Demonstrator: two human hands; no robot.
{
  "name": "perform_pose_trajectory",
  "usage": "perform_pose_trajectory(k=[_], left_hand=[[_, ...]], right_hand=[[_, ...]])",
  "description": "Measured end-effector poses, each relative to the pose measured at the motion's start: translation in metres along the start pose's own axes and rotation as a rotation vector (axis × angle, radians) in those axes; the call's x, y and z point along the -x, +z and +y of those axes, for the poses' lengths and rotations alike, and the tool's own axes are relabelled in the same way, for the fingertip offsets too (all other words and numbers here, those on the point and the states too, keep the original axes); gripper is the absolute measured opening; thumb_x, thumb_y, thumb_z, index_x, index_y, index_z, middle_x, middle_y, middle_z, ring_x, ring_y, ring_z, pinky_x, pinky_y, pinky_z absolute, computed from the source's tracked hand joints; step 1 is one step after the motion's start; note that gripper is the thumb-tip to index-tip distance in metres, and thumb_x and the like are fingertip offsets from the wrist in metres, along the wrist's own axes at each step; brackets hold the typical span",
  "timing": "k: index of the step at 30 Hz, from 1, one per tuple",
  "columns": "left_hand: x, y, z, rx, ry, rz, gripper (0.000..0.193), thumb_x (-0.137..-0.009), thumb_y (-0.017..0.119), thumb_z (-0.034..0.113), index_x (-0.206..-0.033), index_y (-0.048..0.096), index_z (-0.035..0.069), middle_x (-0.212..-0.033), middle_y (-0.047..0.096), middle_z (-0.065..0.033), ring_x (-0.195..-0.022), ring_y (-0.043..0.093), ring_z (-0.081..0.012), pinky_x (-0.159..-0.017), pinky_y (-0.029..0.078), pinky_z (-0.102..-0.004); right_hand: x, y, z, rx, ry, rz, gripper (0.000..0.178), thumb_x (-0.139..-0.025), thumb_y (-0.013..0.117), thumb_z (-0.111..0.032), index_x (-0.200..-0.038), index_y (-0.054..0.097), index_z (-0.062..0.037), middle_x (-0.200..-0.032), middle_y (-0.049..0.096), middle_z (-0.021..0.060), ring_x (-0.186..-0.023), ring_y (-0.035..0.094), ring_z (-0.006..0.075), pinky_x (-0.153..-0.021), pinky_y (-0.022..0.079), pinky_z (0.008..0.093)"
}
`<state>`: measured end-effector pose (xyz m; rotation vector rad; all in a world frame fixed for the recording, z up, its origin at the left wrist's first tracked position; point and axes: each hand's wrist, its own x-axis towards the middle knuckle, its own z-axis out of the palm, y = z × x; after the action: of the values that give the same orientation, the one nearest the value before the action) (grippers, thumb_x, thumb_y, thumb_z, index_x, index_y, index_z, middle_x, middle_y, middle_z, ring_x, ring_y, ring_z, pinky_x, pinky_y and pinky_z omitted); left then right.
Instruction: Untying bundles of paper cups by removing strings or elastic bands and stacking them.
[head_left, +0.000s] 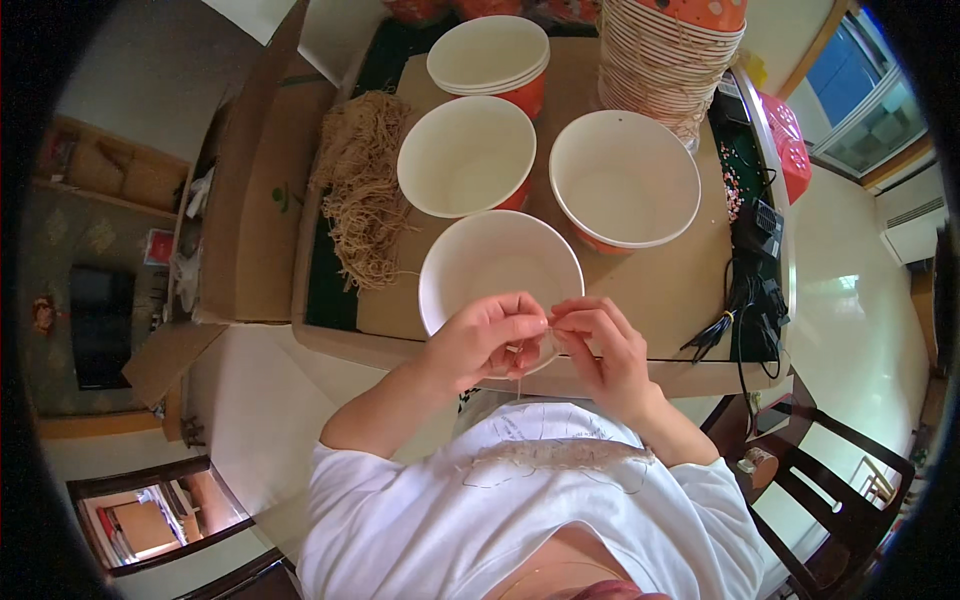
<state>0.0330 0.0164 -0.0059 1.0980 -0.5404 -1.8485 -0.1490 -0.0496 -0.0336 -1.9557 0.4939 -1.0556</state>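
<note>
My left hand [492, 338] and my right hand [612, 358] meet over the near rim of a white paper bucket [480, 262] at the table's front edge. Both are closed, thumb and fingertips pinching a thin string between them. A loose end of the string [519, 386] hangs below my left fingers. What the fingertips do at the rim is too small to make out. Left of the buckets lies a tangled heap of tan twine strands [362, 190].
Beyond stand more white-lined buckets with orange outsides: one in the middle [465, 155], one at right [625, 180], and a short nested stack [488, 52]. A tall stack wound with twine [665, 65] rises at the back. Black cables [735, 305] lie right; a cardboard box [265, 200] is left.
</note>
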Motion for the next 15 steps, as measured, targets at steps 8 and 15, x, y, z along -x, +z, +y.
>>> perform_pose_trajectory(k=[8,15], left_hand=[[0.004,0.006,0.006,0.078,-0.099,0.067,0.013,-0.093,0.056,0.021,-0.090,0.055,0.008,-0.075,0.055,0.0006,-0.065,0.054,-0.0073,-0.053,0.044,-0.0222],[0.003,-0.001,0.003,-0.093,0.013,0.080,0.013,-0.092,0.059,0.016,-0.088,0.061,0.004,-0.072,0.057,0.0003,-0.062,0.053,-0.0058,-0.052,0.045,-0.0210]], right_hand=[[0.000,0.006,-0.001,-0.002,0.001,0.023,0.012,-0.081,0.064,0.002,-0.092,0.059,-0.0010,-0.095,0.062,0.0131,-0.080,0.062,0.0273,-0.063,0.052,0.0336],[0.002,0.017,-0.001,0.138,-0.125,0.173,0.019,-0.072,0.071,0.001,-0.088,0.061,-0.0041,-0.091,0.063,0.0085,-0.073,0.059,0.0248,-0.061,0.045,0.0337]])
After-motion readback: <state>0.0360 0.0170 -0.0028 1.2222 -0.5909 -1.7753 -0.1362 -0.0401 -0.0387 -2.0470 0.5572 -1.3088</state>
